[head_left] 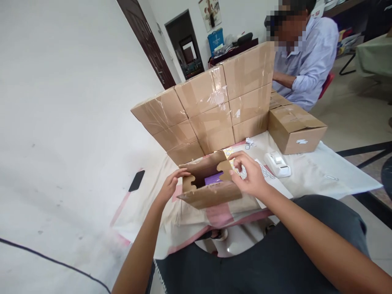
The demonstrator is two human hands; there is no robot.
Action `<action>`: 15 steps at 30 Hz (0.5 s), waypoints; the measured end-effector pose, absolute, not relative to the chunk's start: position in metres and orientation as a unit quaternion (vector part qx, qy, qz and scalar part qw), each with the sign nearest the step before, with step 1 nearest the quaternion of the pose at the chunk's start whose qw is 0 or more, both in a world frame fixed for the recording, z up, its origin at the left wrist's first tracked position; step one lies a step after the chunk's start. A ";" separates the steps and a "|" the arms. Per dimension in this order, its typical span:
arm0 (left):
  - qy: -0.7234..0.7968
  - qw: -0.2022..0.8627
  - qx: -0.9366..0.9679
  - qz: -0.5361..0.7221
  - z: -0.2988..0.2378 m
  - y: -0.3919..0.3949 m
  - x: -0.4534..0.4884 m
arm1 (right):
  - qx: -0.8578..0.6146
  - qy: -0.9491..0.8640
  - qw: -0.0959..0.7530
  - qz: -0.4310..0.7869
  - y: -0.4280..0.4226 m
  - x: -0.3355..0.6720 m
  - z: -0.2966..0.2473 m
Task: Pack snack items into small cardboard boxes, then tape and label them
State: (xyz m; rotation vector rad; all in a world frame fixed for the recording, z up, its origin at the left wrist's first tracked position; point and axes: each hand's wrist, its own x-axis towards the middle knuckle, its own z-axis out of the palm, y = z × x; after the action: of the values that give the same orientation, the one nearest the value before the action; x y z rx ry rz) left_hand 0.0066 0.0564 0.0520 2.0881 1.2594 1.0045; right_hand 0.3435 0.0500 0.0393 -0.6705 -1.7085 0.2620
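Observation:
An upright cardboard box (212, 196) with its top flaps up stands near the table's front edge. Inside it I can see part of a purple item (213, 179), its kind not clear. My left hand (170, 185) rests stretched fingers on the notched left flap (188, 182). At the other end, my right hand (249, 171) touches the notched right flap (226, 169), thumb and forefinger apart with the other fingers curled. Behind the right hand lies a sheet of stickers or labels (228, 152), partly hidden.
Taped cartons (211, 96) form a wall behind the box. A closed carton (295, 126) sits at the right, near a white tape dispenser (277, 164), white paper (280, 187) and crumpled scraps (249, 141). A phone (136, 181) lies left. Another person (315, 61) sits beyond the cartons.

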 end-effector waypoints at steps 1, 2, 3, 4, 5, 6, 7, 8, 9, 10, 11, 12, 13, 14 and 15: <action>0.452 0.254 0.761 0.391 0.042 0.049 0.004 | -0.299 -0.748 0.576 0.138 0.054 0.343 0.038; 0.442 0.255 0.756 0.410 0.033 0.044 0.004 | -0.316 -0.750 0.557 0.166 0.058 0.341 0.035; 0.435 0.252 0.753 0.424 0.028 0.039 0.006 | -0.341 -0.739 0.550 0.189 0.063 0.337 0.031; 0.429 0.247 0.752 0.435 0.026 0.036 0.010 | -0.375 -0.714 0.556 0.201 0.067 0.332 0.026; 0.427 0.239 0.750 0.445 0.026 0.033 0.015 | -0.415 -0.684 0.566 0.200 0.071 0.327 0.021; 0.435 0.217 0.747 0.453 0.028 0.031 0.021 | -0.451 -0.658 0.572 0.191 0.075 0.322 0.016; 0.454 0.180 0.744 0.455 0.032 0.031 0.028 | -0.478 -0.643 0.571 0.180 0.078 0.318 0.011; 0.479 0.131 0.744 0.447 0.037 0.032 0.036 | -0.494 -0.641 0.560 0.178 0.081 0.315 0.007; 0.507 0.076 0.743 0.431 0.042 0.036 0.042 | -0.500 -0.647 0.544 0.187 0.083 0.314 0.004; 0.532 0.023 0.739 0.413 0.047 0.043 0.047 | -0.499 -0.657 0.527 0.204 0.085 0.314 0.001; 0.553 -0.023 0.729 0.404 0.053 0.053 0.048 | -0.495 -0.666 0.515 0.218 0.088 0.316 0.000; 0.570 -0.051 0.708 0.414 0.059 0.066 0.045 | -0.491 -0.671 0.510 0.222 0.092 0.319 0.001; 0.585 -0.061 0.676 0.443 0.065 0.082 0.039 | -0.489 -0.673 0.512 0.214 0.097 0.325 0.002; 0.600 -0.064 0.630 0.489 0.072 0.101 0.028 | -0.489 -0.672 0.518 0.201 0.105 0.332 0.006; 0.618 -0.050 0.575 0.534 0.078 0.121 0.015 | -0.492 -0.666 0.528 0.187 0.116 0.341 0.011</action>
State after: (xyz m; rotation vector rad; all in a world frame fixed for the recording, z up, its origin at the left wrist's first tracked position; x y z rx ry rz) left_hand 0.0155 0.1212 0.0780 1.8661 2.0042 1.7340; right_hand 0.3409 0.1164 0.0113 -1.1760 -1.5915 0.4478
